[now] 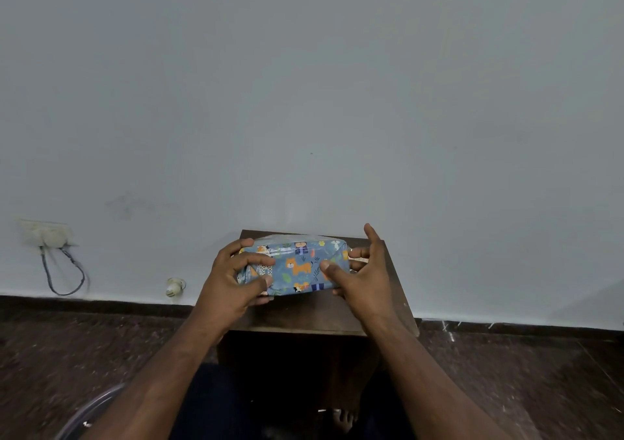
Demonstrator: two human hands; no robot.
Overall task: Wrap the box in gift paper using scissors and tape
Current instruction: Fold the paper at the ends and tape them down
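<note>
Both hands, left [233,275] & right [359,272], are clasped round blue animal-print paper-wrapped box [293,264], held over small dark wooden desk [320,314]; ends prob. steadied for checking folds.

box [297,264]: your glossy paper wrap, blue with printed cartoon animals, sheen along its 12 o'clock edge | table [314,314]: dark brown wood-look top, matt | wall [304,101]: smooth matt grey paint | floor [506,372]: dark speckled stone, polished, faint glints at your 3 o'clock | socket plate [45,231]: cream plastic at 9 o'clock
</note>
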